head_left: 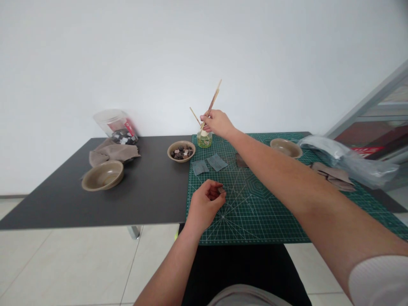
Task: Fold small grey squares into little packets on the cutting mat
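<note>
My right hand (216, 122) reaches to the back of the green cutting mat (270, 212), its fingers closed round thin wooden sticks (213, 101) above a small glass bottle (204, 139) of yellow-green liquid. One more stick (194, 115) leans out of the bottle to the left. Over the mat's near left part, my left hand (207, 202) pinches a small dark piece (221, 190) between thumb and fingers. Two grey-blue squares (217, 162) lie flat between the left hand and the bottle. A bowl (181, 159) of dark and pinkish pieces stands left of the bottle.
On the left are a bowl (103, 175), a brown cloth (114, 153) and a tipped clear container (116, 127) of dark and white pieces. To the right stand another bowl (286, 148), folded brown cloth (333, 175) and a clear plastic bag (353, 159). A white wall rises behind.
</note>
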`<state>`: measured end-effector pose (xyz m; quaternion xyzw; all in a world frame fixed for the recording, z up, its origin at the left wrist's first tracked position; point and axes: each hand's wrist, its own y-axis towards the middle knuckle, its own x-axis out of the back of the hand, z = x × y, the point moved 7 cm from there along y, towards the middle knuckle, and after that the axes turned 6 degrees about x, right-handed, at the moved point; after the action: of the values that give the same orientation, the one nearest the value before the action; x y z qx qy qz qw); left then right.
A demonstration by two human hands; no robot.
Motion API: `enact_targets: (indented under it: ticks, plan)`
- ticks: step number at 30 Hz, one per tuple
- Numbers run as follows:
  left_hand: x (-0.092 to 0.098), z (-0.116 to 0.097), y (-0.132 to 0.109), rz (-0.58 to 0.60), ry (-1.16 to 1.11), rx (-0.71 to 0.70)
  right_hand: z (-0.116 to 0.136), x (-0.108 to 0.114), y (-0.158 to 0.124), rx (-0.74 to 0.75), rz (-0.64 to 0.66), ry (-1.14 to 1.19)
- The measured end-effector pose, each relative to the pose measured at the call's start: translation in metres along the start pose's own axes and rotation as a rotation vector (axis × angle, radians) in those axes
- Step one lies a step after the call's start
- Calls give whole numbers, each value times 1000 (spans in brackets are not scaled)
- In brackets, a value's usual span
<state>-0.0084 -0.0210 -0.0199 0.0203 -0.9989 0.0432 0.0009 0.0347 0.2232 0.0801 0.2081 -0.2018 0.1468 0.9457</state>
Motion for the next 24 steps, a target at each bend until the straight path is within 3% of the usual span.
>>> enact_targets:
  ticks: [8, 24]
  plan:
    - [1, -2, 0, -15, 10, 5, 11, 12, -4, 12, -112, 26]
    - [0, 1, 1, -1, -8, 9, -5, 5, -5, -51, -21, 65]
